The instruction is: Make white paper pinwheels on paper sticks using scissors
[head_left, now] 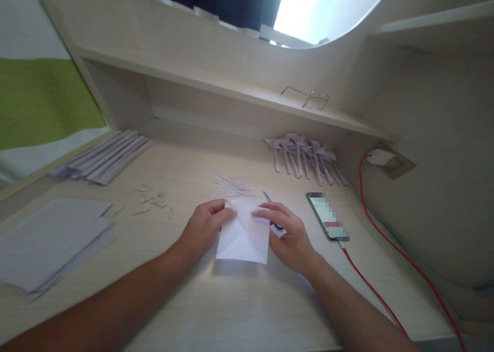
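Note:
A square white sheet of paper with diagonal crease lines is held up a little above the desk. My left hand pinches its upper left corner, thumb on the near face. At the right edge my right hand grips the sheet, fingers lying over its upper right part and thumb by the edge. Scissors lie just behind my right hand, mostly hidden by it. Beyond the sheet is a loose pile of thin white paper strips.
Left: stacked white paper, rolled paper tubes, small scattered wooden bits. Back right: several paper pinwheels on sticks. A phone with a red cable lies right. Glasses rest on the shelf.

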`<state>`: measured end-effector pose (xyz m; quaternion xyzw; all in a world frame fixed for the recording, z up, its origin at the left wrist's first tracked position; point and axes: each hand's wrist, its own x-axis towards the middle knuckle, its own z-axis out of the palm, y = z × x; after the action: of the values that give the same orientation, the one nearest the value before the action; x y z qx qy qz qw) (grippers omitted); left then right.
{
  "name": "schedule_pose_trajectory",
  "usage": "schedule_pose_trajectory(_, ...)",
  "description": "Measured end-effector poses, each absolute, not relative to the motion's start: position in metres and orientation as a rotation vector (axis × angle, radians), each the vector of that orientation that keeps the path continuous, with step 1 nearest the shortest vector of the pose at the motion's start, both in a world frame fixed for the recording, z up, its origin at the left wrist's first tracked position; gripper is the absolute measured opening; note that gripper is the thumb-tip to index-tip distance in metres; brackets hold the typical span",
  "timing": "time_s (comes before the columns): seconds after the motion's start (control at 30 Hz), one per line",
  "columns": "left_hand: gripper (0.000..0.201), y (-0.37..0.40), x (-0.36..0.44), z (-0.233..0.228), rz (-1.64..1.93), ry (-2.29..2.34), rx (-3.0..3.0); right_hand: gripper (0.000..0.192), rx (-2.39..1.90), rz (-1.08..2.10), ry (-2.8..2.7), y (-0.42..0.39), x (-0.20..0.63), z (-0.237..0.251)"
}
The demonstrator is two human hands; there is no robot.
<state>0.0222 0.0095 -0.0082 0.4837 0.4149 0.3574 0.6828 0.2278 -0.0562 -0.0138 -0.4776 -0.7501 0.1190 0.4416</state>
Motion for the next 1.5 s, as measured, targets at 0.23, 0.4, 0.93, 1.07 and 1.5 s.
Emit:
schedule_pose_trajectory(0.23, 0.018, 0.0084, 0.0224, -0.0061, 0.798, 0.929, 1.088, 0.036, -1.173, 0.296, -1.867, -0.0561, 0.2279, -0.0136)
schedule_pose_trajectory(0.4, 0.018, 0.0086, 0.0224, -0.0077, 0.798, 0.941, 1.098, 0.040, -1.160, 0.304, -1.870, -0.0564, 0.2281, -0.0144)
schedule_pose_trajectory(0.93, 0.020, 0.0091, 0.0212, -0.0124, 0.809, 0.907, 1.113, 0.041, -1.167, 0.322, -1.866, -0.0569, 0.2275, -0.0125)
schedule_pose_trajectory(1.07, 0.020, 0.0094, 0.0214, -0.0125, 0.805, 0.914, 1.111, 0.041, -1.154, 0.321, -1.863, -0.0573, 0.2269, -0.0116)
schedule_pose_trajectory(1.5, 0.022, 0.0081, 0.0218, -0.0105, 0.820, 0.905, 1.117, 0.043, -1.162, 0.325, -1.862, -0.0575, 0.2275, -0.0124)
